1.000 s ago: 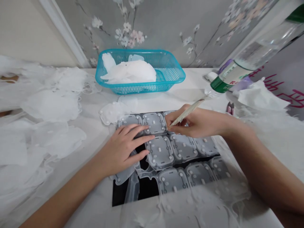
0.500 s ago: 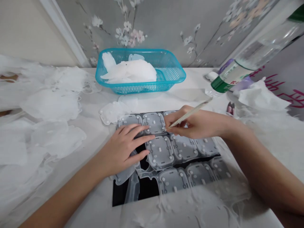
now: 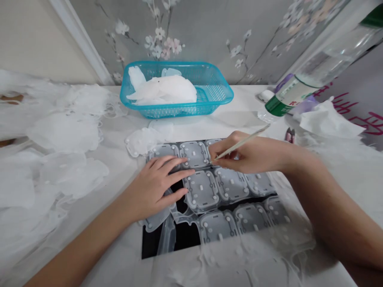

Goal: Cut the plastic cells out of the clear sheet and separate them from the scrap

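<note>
Over on the white table, a translucent moulded plastic sheet lay across a black mat, just below a blue basket of white pieces. The left hand was spread flat on the sheet, seemingly to pin it down, while the right hand pinched a thin pointed stick, its tip right at a cell's edge.

I read sheet as matt translucent plastic — slightly rubbery (silicone, maybe); stick pale smooth wood; basket glossy turquoise plastic; bottle clear, smooth.
</note>
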Available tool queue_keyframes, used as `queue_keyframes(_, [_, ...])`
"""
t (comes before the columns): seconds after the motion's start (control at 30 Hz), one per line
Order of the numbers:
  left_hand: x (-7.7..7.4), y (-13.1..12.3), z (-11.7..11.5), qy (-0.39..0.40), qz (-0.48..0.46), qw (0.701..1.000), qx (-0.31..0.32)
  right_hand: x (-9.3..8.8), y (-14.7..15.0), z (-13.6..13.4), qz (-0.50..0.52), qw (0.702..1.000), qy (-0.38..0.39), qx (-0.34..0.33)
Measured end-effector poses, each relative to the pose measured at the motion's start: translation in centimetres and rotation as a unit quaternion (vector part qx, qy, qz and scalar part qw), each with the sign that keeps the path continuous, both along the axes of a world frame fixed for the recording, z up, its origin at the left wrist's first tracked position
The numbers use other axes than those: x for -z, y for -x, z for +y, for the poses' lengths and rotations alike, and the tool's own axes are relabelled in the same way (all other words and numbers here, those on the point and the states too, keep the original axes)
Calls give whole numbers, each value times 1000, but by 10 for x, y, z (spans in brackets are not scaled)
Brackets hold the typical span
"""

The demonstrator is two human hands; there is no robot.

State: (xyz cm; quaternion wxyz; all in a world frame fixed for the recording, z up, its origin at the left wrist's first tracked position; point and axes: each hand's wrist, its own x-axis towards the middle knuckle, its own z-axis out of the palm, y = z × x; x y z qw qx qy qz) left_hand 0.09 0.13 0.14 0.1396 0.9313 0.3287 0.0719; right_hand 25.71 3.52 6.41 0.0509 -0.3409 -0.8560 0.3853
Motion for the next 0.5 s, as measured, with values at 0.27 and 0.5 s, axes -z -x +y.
queue_keyframes(0.27, [0,0,0,-9,-1,1000,3,2,-3,2,3,1000,10,11])
queue_keyframes(0.5, [0,0,0,-7,-9,1000,3,-2,-2,2,-15,999,14,39])
